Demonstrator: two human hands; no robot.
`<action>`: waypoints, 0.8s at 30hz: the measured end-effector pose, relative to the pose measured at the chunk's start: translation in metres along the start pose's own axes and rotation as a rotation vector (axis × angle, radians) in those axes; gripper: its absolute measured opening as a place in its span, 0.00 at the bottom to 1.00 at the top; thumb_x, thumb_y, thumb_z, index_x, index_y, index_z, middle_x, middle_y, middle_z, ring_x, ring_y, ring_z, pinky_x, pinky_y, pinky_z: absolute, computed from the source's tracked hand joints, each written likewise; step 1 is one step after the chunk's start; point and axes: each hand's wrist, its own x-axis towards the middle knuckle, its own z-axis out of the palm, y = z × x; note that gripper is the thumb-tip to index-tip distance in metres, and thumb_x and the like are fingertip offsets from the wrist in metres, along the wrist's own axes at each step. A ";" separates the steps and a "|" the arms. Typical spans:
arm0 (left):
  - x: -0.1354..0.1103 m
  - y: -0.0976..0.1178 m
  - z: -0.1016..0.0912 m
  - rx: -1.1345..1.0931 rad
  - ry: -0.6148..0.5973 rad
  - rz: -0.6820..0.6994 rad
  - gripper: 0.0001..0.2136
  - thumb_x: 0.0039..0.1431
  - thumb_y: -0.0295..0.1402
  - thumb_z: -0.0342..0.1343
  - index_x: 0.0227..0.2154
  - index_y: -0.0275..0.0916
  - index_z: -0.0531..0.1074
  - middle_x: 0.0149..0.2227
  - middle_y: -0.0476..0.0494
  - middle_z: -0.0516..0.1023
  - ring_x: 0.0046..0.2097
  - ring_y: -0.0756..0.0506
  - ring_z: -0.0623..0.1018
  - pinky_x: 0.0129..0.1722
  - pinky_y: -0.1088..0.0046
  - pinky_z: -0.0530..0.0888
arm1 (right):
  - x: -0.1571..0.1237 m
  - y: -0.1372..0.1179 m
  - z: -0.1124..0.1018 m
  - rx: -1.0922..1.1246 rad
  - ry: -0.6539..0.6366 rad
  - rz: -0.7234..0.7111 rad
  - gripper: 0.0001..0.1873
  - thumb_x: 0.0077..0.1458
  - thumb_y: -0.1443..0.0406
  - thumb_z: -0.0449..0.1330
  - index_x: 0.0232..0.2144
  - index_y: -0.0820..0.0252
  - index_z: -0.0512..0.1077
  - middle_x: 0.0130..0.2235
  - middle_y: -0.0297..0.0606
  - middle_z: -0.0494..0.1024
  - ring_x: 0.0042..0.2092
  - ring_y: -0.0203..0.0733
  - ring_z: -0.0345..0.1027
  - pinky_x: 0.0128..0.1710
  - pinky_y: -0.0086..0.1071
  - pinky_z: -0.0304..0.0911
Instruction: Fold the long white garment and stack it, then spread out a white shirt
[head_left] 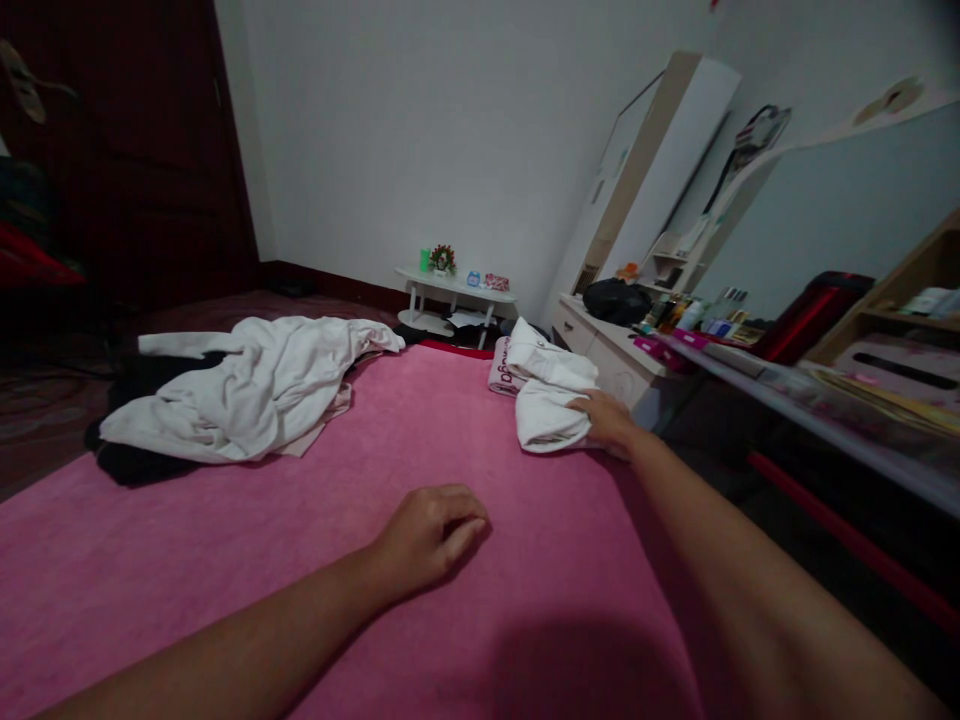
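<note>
A folded white garment (551,405) lies at the right side of the pink bed cover (420,430), with a small dark round spot near its far end. My right hand (609,422) grips its right edge, fingers over the cloth and thumb hidden. Just beyond the garment is a rolled or folded pinkish cloth (504,370) with dark lettering. My left hand (437,530) rests on the cover nearer to me, its fingers curled in and nothing visible in them. Over to the left, a loose heap of white clothes (259,390) lies on top of black cloth (139,462).
A dressing table (600,340) with bottles and a black bag (616,298) stands along the right. Closer on that side, a glass-edged desk (825,410) juts beside the bed. A small white table (457,287) stands at the far wall, and a dark door (127,150) at left.
</note>
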 end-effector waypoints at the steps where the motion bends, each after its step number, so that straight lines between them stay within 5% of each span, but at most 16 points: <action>1: 0.000 -0.001 0.000 0.005 0.000 0.000 0.09 0.62 0.29 0.50 0.34 0.36 0.77 0.33 0.44 0.77 0.35 0.49 0.75 0.37 0.75 0.70 | 0.001 -0.010 0.000 -0.049 -0.047 -0.002 0.34 0.42 0.60 0.66 0.54 0.54 0.69 0.64 0.50 0.57 0.63 0.64 0.51 0.58 0.56 0.49; 3: 0.000 -0.002 0.001 0.016 -0.008 0.005 0.09 0.62 0.28 0.50 0.33 0.36 0.77 0.33 0.44 0.77 0.35 0.49 0.75 0.37 0.75 0.70 | 0.000 -0.035 0.004 -0.138 -0.166 -0.047 0.47 0.41 0.61 0.67 0.63 0.52 0.57 0.69 0.50 0.44 0.67 0.65 0.39 0.60 0.61 0.42; 5: -0.001 -0.004 0.002 0.027 -0.017 0.009 0.09 0.61 0.28 0.51 0.33 0.36 0.77 0.33 0.44 0.78 0.35 0.49 0.76 0.37 0.75 0.70 | -0.005 -0.063 0.011 -0.157 -0.246 -0.112 0.52 0.42 0.68 0.65 0.66 0.51 0.48 0.69 0.50 0.40 0.68 0.63 0.37 0.61 0.61 0.42; 9: -0.002 -0.005 0.003 0.057 -0.035 0.019 0.09 0.61 0.28 0.51 0.34 0.37 0.77 0.33 0.45 0.79 0.35 0.50 0.76 0.37 0.76 0.70 | -0.020 -0.094 0.034 -0.128 -0.077 -0.117 0.45 0.45 0.78 0.55 0.65 0.55 0.52 0.67 0.53 0.49 0.66 0.61 0.46 0.59 0.55 0.50; 13: -0.003 -0.005 0.002 0.096 -0.055 0.022 0.09 0.61 0.29 0.50 0.33 0.37 0.77 0.32 0.46 0.79 0.33 0.49 0.77 0.36 0.76 0.69 | -0.033 -0.086 0.047 -0.020 0.069 -0.196 0.42 0.42 0.82 0.48 0.61 0.59 0.61 0.65 0.45 0.58 0.66 0.47 0.48 0.63 0.45 0.47; 18: -0.003 -0.004 0.002 0.113 -0.060 0.030 0.11 0.61 0.31 0.50 0.33 0.37 0.77 0.31 0.44 0.80 0.33 0.48 0.77 0.35 0.76 0.70 | -0.028 -0.066 0.037 0.156 -0.078 -0.292 0.40 0.45 0.73 0.55 0.62 0.52 0.60 0.68 0.37 0.49 0.68 0.52 0.39 0.64 0.55 0.39; 21: -0.003 -0.004 0.003 0.116 -0.062 0.025 0.11 0.62 0.30 0.49 0.33 0.37 0.77 0.31 0.44 0.80 0.33 0.49 0.77 0.35 0.76 0.69 | -0.012 -0.056 0.023 0.273 -0.153 -0.198 0.27 0.57 0.61 0.52 0.59 0.51 0.64 0.65 0.36 0.59 0.66 0.49 0.48 0.64 0.47 0.46; 24: -0.004 -0.005 0.003 0.127 -0.067 0.019 0.11 0.62 0.31 0.49 0.33 0.37 0.77 0.31 0.44 0.80 0.33 0.49 0.77 0.35 0.76 0.69 | -0.008 -0.047 0.023 0.278 -0.086 -0.050 0.30 0.65 0.55 0.37 0.61 0.59 0.62 0.64 0.44 0.61 0.65 0.48 0.51 0.64 0.47 0.47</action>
